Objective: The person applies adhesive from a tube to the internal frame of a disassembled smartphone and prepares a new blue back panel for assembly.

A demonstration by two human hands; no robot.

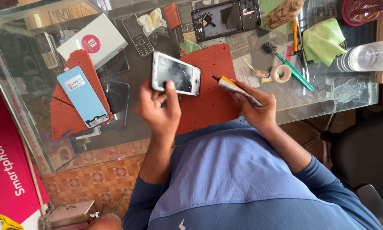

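Observation:
My left hand [159, 108] holds a white-framed phone screen part [176, 73] by its near edge, thumb pressed on the dark glass. My right hand [256, 110] grips a small yellow and grey glue tube [235, 88], its black nozzle pointing at the screen part's right edge, a short gap away. Both are raised over a red foam mat [215, 91] lying on the glass counter [310, 100].
A light blue screen panel [83, 96] rests on another red foam piece at left, beside a white box [92, 39]. Several phones, an opened phone body [225, 15], a tape roll [281, 73], a green toothbrush [294, 71], a green cloth [322, 41] and a clear bottle [364, 56] crowd the counter.

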